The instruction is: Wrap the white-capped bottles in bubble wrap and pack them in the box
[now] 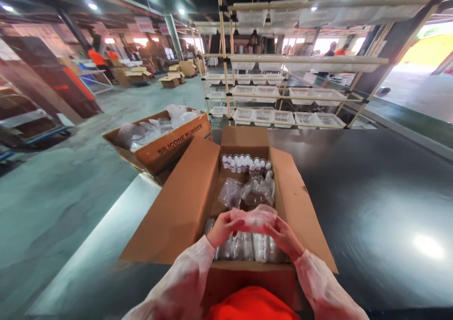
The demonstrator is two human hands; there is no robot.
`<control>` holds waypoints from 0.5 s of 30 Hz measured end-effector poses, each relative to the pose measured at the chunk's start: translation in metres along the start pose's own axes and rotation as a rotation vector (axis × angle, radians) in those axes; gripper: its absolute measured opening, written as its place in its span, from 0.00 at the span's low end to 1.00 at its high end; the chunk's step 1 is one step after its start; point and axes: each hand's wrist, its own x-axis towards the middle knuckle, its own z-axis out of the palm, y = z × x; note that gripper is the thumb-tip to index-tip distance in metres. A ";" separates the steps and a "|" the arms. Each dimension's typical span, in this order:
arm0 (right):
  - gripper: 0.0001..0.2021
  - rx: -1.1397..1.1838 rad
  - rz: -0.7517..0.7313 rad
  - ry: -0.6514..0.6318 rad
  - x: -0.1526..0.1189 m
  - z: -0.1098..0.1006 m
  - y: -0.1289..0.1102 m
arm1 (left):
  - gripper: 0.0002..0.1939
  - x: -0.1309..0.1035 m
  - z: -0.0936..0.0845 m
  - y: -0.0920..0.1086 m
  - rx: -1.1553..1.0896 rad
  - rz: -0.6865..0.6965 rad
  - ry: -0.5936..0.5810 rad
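Above an open cardboard box (177, 202), my left hand (224, 226) and my right hand (285, 235) grip the two ends of a clear plastic bubble-wrap bag (256, 220). Whether anything is inside that bag I cannot tell. Below my hands, several clear wrapped items (244, 247) stand packed side by side at the near end of the box. Crumpled clear bags (231, 192) lie in its middle. Rows of small white-topped bottles or tubes (235, 163) line the far end.
A second carton marked "SILICONE RUBBER" (180, 140), filled with clear plastic wrap, sits at the left edge of the dark table (371, 206). Behind stands a rack (226, 60) of white baskets. People in orange and other cartons (138, 74) are farther back.
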 end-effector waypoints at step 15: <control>0.13 -1.131 0.184 -0.143 -0.009 0.046 0.047 | 0.14 0.052 -0.011 -0.069 0.242 -0.396 0.013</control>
